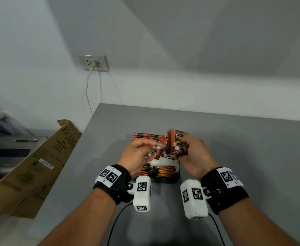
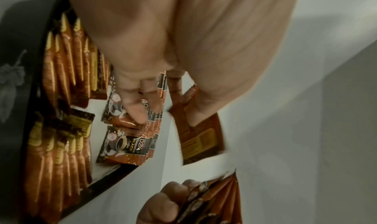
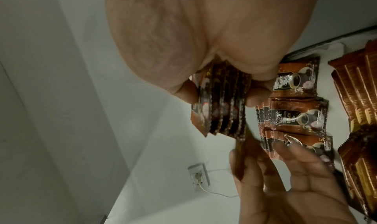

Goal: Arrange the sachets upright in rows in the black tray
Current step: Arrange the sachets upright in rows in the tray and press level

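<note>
Pinched between right hand point(image 1: 193, 153) thumb and fingers is a fanned stack of brown foil coffee sachets point(image 1: 178, 142); the left hand point(image 1: 136, 153) pinches one sachet point(image 2: 200, 130) just beside it. Below, the black rectangular tray point(image 1: 170, 180) holds near rows standing upright. Farther sachets point(image 2: 126, 143) lie flat, unsorted, so work appears partly done.

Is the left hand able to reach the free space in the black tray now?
Probably yes: the left hand hovers right above the black tray, pinching one sachet, and nothing lies between; the right hand holds its stack aside.
</note>
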Action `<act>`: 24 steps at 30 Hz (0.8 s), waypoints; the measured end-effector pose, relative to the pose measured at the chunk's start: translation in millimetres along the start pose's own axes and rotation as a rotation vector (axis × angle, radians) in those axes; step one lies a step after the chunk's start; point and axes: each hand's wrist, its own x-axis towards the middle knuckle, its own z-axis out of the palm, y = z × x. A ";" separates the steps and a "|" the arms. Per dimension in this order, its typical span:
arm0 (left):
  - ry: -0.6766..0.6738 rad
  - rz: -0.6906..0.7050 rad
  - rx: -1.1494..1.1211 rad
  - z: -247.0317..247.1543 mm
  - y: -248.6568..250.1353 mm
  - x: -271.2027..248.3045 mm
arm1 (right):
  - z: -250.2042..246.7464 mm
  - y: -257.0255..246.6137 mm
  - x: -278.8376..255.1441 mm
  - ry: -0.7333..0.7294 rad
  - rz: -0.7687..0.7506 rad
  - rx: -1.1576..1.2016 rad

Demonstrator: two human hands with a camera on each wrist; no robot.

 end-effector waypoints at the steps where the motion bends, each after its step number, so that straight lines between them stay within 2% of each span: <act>1: -0.017 0.013 -0.026 0.1 -0.2 -0.6 | -0.9 1.8 0.4 0.000 0.003 -0.009; 6: -0.021 0.023 -0.195 0.8 -0.6 1.7 | -3.0 5.9 1.4 0.031 0.038 -0.013; 10: 0.082 0.093 0.098 -0.1 -0.8 8.7 | -9.6 2.8 3.9 -0.020 0.010 0.073; 13: 0.122 0.088 0.067 1.4 -4.1 14.8 | -7.9 -0.8 4.3 -0.076 -0.045 0.043; 16: 0.134 0.071 -0.008 11.2 -3.4 12.0 | -3.0 0.1 1.3 -0.102 -0.102 -0.124; 20: 0.006 -0.086 -0.380 20.4 1.9 3.4 | 5.6 5.1 -7.4 -0.139 -0.198 -0.414; 24: -0.123 -0.147 -0.460 21.5 3.2 -0.9 | 14.2 9.4 -10.1 -0.106 -0.394 -0.808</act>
